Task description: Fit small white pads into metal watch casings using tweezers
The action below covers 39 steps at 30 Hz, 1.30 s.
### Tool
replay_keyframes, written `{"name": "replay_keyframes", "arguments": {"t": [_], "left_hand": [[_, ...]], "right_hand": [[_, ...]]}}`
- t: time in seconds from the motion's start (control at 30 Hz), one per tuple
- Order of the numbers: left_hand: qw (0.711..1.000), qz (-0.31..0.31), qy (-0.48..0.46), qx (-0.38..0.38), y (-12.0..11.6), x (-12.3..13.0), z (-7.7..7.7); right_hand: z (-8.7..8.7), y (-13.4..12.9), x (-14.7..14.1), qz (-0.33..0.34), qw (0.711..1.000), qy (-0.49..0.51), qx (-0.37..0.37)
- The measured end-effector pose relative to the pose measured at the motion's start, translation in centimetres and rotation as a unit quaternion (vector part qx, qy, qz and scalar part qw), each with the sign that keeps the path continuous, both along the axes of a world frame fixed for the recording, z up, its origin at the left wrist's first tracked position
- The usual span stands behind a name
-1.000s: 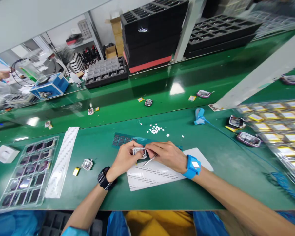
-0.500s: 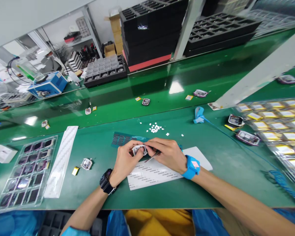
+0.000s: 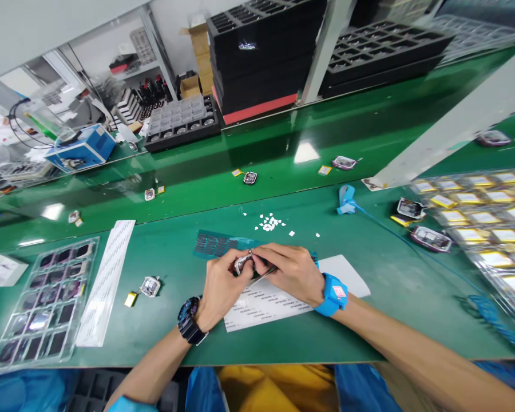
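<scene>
Watch module (image 3: 243,265), small and silver-framed, held just above the green desk (image 3: 369,320) over a white label sheet (image 3: 266,303), pinched between both hands. Largest nearby: clear tray of dark screens (image 3: 43,303) at far left, then a long white strip (image 3: 105,280) beside it. Left hand (image 3: 221,286), black wristwatch on wrist, grip clenched on the module's left side. Right hand (image 3: 289,272), blue wrist strap (image 3: 332,294), grip closed on module and thin tweezers (image 3: 261,276). Second module (image 3: 150,285) lies apart to the left; white scraps (image 3: 270,223) beyond.
</scene>
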<state>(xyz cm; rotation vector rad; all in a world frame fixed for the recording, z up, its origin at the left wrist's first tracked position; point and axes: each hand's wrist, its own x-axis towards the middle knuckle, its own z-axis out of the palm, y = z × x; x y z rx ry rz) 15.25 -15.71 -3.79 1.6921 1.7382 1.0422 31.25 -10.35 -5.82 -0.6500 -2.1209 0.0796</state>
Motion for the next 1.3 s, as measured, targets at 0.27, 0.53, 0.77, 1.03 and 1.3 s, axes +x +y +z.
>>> {"name": "replay_keyframes", "arguments": {"t": [0.27,0.53,0.77,1.03,1.3], "left_hand": [[0.998,-0.038,0.035,0.034,-0.3,0.2,-0.3],[0.998,-0.021,-0.049,-0.034,0.1,-0.2,-0.6],[0.963,-0.037,-0.237,-0.122,1.3,-1.0,-0.6],[0.932,-0.096,-0.296,-0.189,1.3,-1.8,0.0],[0.960,-0.139,-0.204,-0.137,0.8,-2.0,0.9]], "right_hand": [[0.0,-0.5,0.3,-0.013,0.997,-0.073,0.015],[0.0,2.7,1.4,-0.070,0.995,-0.034,-0.059],[-0.1,5.5,3.2,-0.079,0.991,-0.023,-0.103],[0.8,1.7,1.5,0.122,0.992,0.006,-0.007],[1.3,1.4,1.7,0.114,0.992,-0.050,0.036]]}}
